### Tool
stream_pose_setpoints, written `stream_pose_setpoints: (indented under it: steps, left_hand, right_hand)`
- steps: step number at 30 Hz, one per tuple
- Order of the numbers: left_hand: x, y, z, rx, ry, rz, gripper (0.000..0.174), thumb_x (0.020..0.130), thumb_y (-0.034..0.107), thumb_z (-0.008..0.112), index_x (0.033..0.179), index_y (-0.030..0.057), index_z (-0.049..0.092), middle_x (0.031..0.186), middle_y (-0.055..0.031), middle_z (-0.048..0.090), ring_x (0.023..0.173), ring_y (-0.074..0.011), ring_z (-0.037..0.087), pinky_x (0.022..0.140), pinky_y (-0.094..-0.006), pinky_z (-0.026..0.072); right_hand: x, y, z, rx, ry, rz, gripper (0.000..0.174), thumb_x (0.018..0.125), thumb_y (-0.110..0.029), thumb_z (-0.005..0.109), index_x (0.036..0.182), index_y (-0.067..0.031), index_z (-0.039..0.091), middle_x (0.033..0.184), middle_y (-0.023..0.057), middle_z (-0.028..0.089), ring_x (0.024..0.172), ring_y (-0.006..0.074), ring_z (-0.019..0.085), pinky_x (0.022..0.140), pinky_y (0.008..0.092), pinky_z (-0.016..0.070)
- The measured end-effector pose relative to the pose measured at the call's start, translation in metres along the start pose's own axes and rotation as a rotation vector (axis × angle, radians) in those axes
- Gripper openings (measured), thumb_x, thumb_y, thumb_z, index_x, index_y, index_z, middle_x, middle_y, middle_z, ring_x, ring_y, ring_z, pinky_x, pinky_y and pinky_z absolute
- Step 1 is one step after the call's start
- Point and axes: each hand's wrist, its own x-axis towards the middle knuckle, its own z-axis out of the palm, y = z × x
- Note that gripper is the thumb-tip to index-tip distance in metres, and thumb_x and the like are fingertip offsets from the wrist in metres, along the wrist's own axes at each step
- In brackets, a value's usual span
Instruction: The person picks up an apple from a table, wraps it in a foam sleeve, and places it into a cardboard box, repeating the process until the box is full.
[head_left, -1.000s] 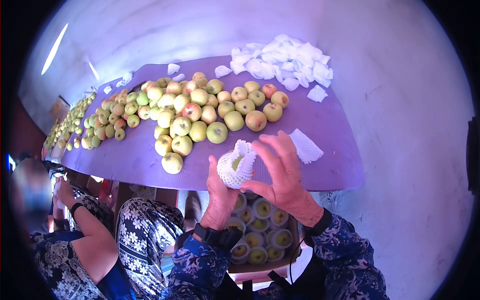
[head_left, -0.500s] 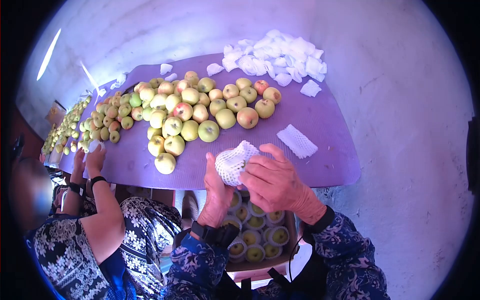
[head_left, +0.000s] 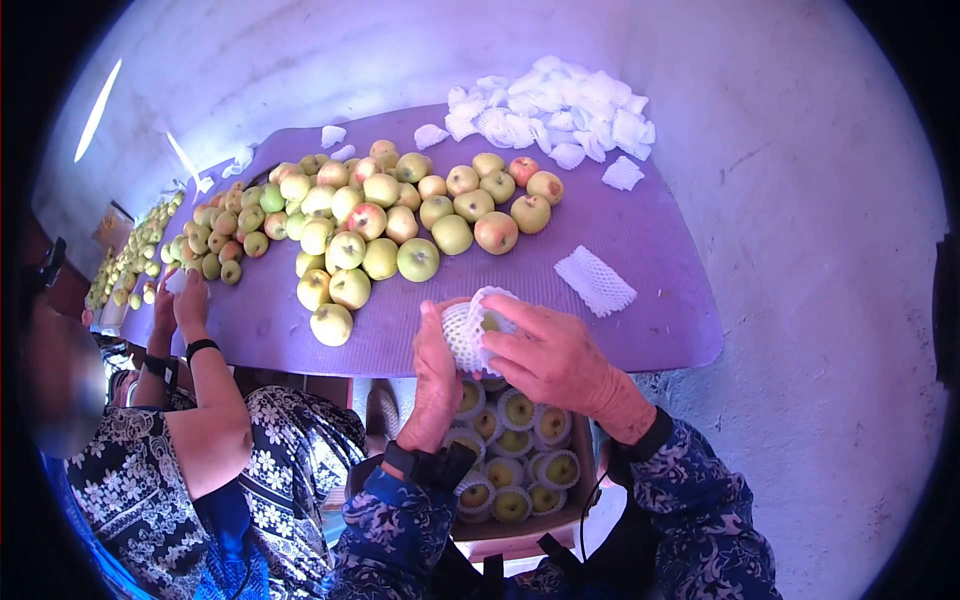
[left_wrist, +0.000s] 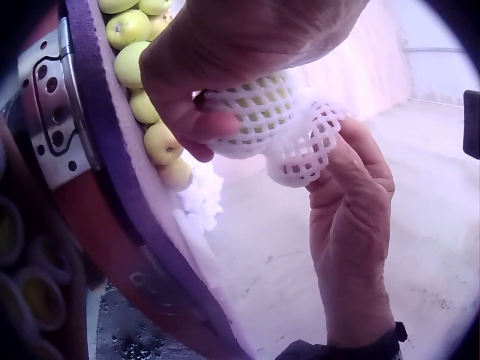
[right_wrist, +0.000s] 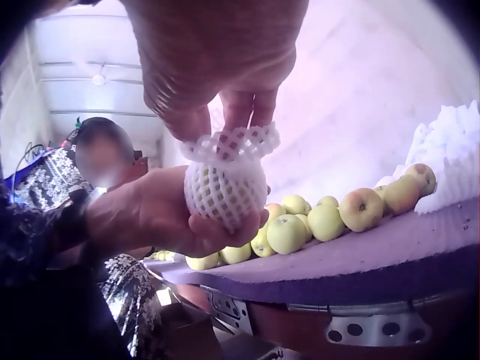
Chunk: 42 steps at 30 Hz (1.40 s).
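Note:
An apple in a white foam net sleeve (head_left: 460, 335) is held over the table's front edge. My left hand (head_left: 435, 370) grips it from the side and below, fingers curled round the net. In the right wrist view the sleeve (right_wrist: 225, 193) covers the apple's body, and its loose collar flares above. My right hand (head_left: 560, 365) pinches that collar, with fingertips inside the opening. Pale green apple skin shows through the mesh in the left wrist view, where the right hand (left_wrist: 349, 195) has the folded collar between fingers and thumb.
Loose apples (head_left: 380, 260) spread across the purple-covered table (head_left: 660, 330). A heap of foam nets (head_left: 560, 110) lies at the back, and a single flat net (head_left: 595, 281) at the right. Below sits a box of netted apples (head_left: 512, 505). Another person (head_left: 150, 440) works at the left.
My right hand has closed from spread fingers onto the net's collar, and the collar now folds outward. The person at the left has brought both hands up over the table, holding something white.

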Motion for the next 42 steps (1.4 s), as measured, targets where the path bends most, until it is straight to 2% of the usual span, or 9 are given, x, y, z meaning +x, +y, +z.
stream_pose_setpoints:
  steps: [1,4,7,16,22,28,37,40,42]
  left_hand:
    - [0.000,0.000,0.001,0.015,0.013,0.004,0.061,0.101,0.048,0.022,0.114,0.0003,0.058,0.083,-0.0086,0.065,0.059,-0.0169,0.061,0.039,-0.0276,0.0456]
    - [-0.005,0.002,-0.002,0.174,-0.080,0.011,0.059,0.103,0.046,0.021,0.122,0.0005,0.054,0.105,-0.0096,0.063,0.095,-0.0206,0.061,0.081,-0.0317,0.0506]
    - [0.005,-0.011,-0.009,0.101,-0.122,0.001,0.063,0.102,0.049,0.020,0.123,0.0002,0.053,0.110,-0.0108,0.062,0.101,-0.0214,0.060,0.090,-0.0338,0.0475]
    - [-0.007,0.001,-0.003,-0.111,-0.401,-0.053,0.071,0.098,0.060,0.023,0.129,0.0015,0.048,0.118,-0.0111,0.058,0.111,-0.0234,0.057,0.094,-0.0376,0.0463]
    - [-0.001,-0.007,-0.013,0.091,-0.471,-0.037,0.070,0.098,0.060,0.027,0.132,0.0015,0.043,0.124,-0.0123,0.055,0.116,-0.0234,0.054,0.099,-0.0387,0.0442]
    - [-0.005,0.000,-0.001,-0.143,-0.321,-0.063,0.067,0.098,0.058,0.029,0.131,0.0014,0.044,0.123,-0.0132,0.056,0.114,-0.0263,0.055,0.099,-0.0427,0.0446]
    - [-0.009,0.007,0.001,-0.389,-0.223,-0.153,0.067,0.097,0.058,0.029,0.128,0.0019,0.047,0.121,-0.0133,0.057,0.110,-0.0274,0.058,0.096,-0.0420,0.0466]
    - [-0.002,0.005,-0.016,-0.514,-0.542,-0.182,0.067,0.097,0.059,0.028,0.128,0.0023,0.047,0.120,-0.0128,0.058,0.111,-0.0273,0.057,0.095,-0.0421,0.0467]
    - [-0.007,0.007,-0.003,-0.416,-0.314,-0.121,0.067,0.098,0.059,0.027,0.128,0.0022,0.047,0.121,-0.0126,0.057,0.111,-0.0267,0.057,0.095,-0.0419,0.0462]
  right_hand:
    - [0.001,-0.001,-0.001,0.020,-0.008,0.012,0.031,0.072,-0.011,0.069,0.102,-0.0063,0.061,0.122,0.0157,0.054,0.085,0.0274,0.063,0.074,0.0362,0.0523]
    - [0.001,-0.002,-0.001,0.058,-0.020,0.071,0.040,0.069,-0.012,0.075,0.105,-0.0072,0.061,0.123,0.0129,0.056,0.095,0.0296,0.065,0.076,0.0357,0.0540]
    - [-0.001,0.002,0.004,0.070,0.002,0.061,0.045,0.067,-0.014,0.076,0.108,-0.0080,0.061,0.122,0.0109,0.056,0.098,0.0292,0.063,0.078,0.0352,0.0532]
    - [-0.002,0.001,0.003,0.090,-0.054,0.177,0.052,0.067,-0.020,0.076,0.116,-0.0106,0.059,0.121,0.0111,0.056,0.107,0.0317,0.053,0.089,0.0406,0.0476]
    - [-0.007,0.000,0.011,0.097,-0.067,0.225,0.058,0.068,-0.021,0.074,0.122,-0.0087,0.054,0.125,0.0130,0.051,0.111,0.0337,0.051,0.093,0.0426,0.0453]
    - [-0.007,-0.002,0.021,0.166,0.126,0.225,0.072,0.065,-0.016,0.077,0.130,-0.0086,0.046,0.127,0.0159,0.048,0.117,0.0366,0.047,0.099,0.0448,0.0413]
    - [-0.015,-0.006,0.031,0.263,0.146,0.306,0.079,0.071,-0.025,0.080,0.136,-0.0023,0.042,0.133,0.0210,0.045,0.121,0.0377,0.045,0.103,0.0445,0.0371]
    - [-0.012,-0.011,0.029,0.187,0.175,0.247,0.074,0.076,-0.028,0.076,0.136,-0.0014,0.042,0.133,0.0223,0.044,0.122,0.0385,0.045,0.103,0.0435,0.0366]
    - [-0.009,-0.015,0.023,0.164,0.198,0.271,0.068,0.079,-0.029,0.073,0.134,-0.0011,0.044,0.132,0.0221,0.045,0.120,0.0382,0.046,0.101,0.0431,0.0381]
